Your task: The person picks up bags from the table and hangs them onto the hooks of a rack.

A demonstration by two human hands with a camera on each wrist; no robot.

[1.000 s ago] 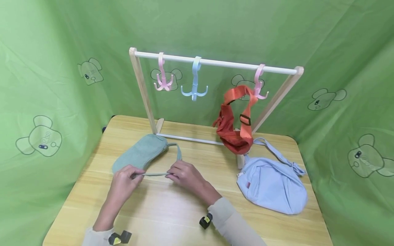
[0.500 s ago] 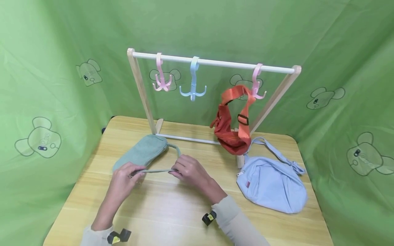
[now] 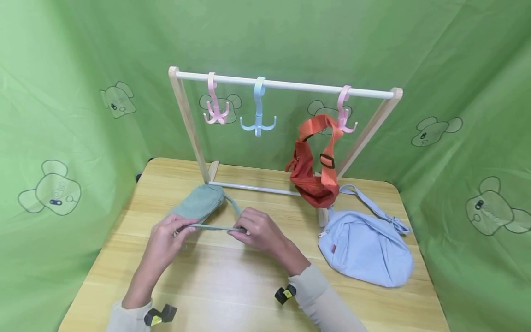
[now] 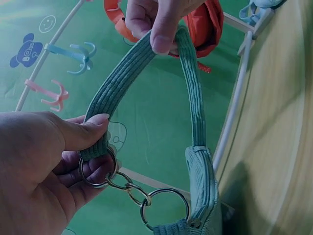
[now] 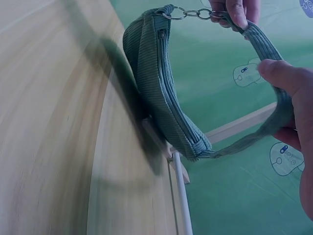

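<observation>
Closest to you are your two pale sleeves, the left sleeve (image 3: 130, 318) and the right sleeve (image 3: 321, 295), and past them both of your hands are busy with one strap (image 3: 215, 227). Your left hand (image 3: 167, 237) pinches its ringed end, thumb laid over the ribbed cloth; your right hand (image 3: 260, 230) pinches it farther along, thumb against fingers. Between your hands the strap runs nearly straight, then bends back from your right hand to the bag.

The green bag (image 3: 199, 203) itself sits just beyond your hands, mostly ahead of the left one, which covers part of its near end in the head view. Whether its underside touches the tabletop (image 3: 224, 286) you cannot tell. It is a slim, curved pouch in muted green corduroy, with a zip (image 5: 168, 83) along its edge, and a short chain of metal rings (image 4: 132, 188) joins its near end to the strap in your left hand.

Off to your right, a pale blue bag (image 3: 367, 249) lies on the tabletop. Farther back, a red bag (image 3: 317, 191) hangs by its strap from the rightmost pink hook (image 3: 343, 110) on the rack (image 3: 307, 86). A blue hook (image 3: 258, 108) and another pink hook (image 3: 214, 101) hang along the same rail, before a green curtain (image 3: 290, 37).
</observation>
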